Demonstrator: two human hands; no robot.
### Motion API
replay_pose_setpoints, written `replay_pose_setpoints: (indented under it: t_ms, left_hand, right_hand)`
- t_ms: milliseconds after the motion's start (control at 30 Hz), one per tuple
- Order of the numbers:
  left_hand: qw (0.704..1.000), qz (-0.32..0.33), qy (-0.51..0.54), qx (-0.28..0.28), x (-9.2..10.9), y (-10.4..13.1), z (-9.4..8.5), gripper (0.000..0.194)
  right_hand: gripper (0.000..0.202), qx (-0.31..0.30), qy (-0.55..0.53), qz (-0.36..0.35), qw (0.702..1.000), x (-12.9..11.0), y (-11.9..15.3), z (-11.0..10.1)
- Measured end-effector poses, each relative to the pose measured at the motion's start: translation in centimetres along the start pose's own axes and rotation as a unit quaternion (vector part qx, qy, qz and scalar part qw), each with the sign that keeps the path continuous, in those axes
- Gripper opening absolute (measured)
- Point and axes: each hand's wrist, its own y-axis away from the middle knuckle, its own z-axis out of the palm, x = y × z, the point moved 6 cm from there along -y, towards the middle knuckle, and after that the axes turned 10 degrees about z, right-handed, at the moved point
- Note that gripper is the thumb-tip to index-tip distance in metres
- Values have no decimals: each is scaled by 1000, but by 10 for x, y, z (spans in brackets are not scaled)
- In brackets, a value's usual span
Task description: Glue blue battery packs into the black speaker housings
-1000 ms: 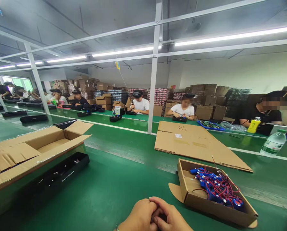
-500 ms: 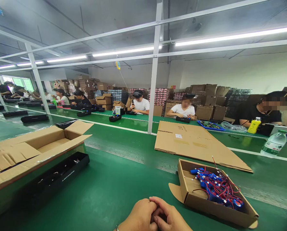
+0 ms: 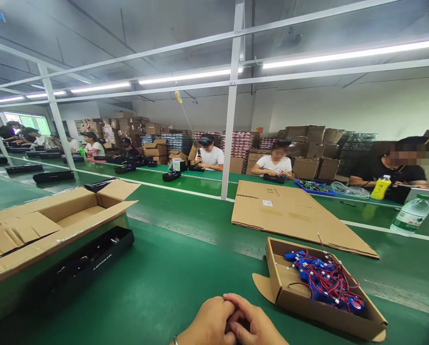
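My left hand (image 3: 207, 320) and my right hand (image 3: 254, 322) are clasped together at the bottom centre, above the green work surface (image 3: 171, 282). Their fingers are folded against each other, and no object shows in them. A band circles my left wrist. To the right, nearest my right hand, stands an open cardboard box (image 3: 308, 310) holding several blue battery packs (image 3: 318, 282) with red and black wires and white plugs. Off to the left lies a long black housing (image 3: 103, 256) with white lettering and loose wire ends inside.
An open carton (image 3: 74, 239) stands at the left, by the black housing. Beyond the battery box are a flattened cardboard sheet (image 3: 289, 215) and a water bottle (image 3: 412, 215). A white post (image 3: 230, 124) rises mid-bench. Co-workers sit along the far side with more black housings (image 3: 52, 177).
My clasped hands have stayed in place. Across the bench, a co-worker in black at the right has lowered an arm and shifted slightly; another farther left leans lower.
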Motion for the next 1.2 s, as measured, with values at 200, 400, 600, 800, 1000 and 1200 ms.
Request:
replay_pose_setpoints:
  t_ms: [200, 400, 600, 800, 1000, 1200]
  left_hand:
    - [1000, 9, -5, 9, -2, 1, 3, 25]
    - [1000, 9, -3, 17, -2, 3, 2, 19]
    - [1000, 17, 18, 15, 2, 3, -2, 26]
    - [999, 15, 23, 21, 0, 2, 1, 23]
    - [998, 22, 46, 28, 5, 3, -4, 22]
    - [998, 10, 50, 28, 3, 5, -5, 26]
  right_hand:
    - [57, -6, -15, -3, 1000, -1, 0, 0]
    - [54, -8, -24, -8, 1000, -4, 2, -1]
    - [55, 5, -7, -7, 1000, -4, 2, -1]
    - [56, -2, -32, -2, 999, -1, 0, 0]
    - [55, 9, -35, 0, 999, -1, 3, -1]
    - [57, 18, -36, -5, 999, -4, 3, -2]
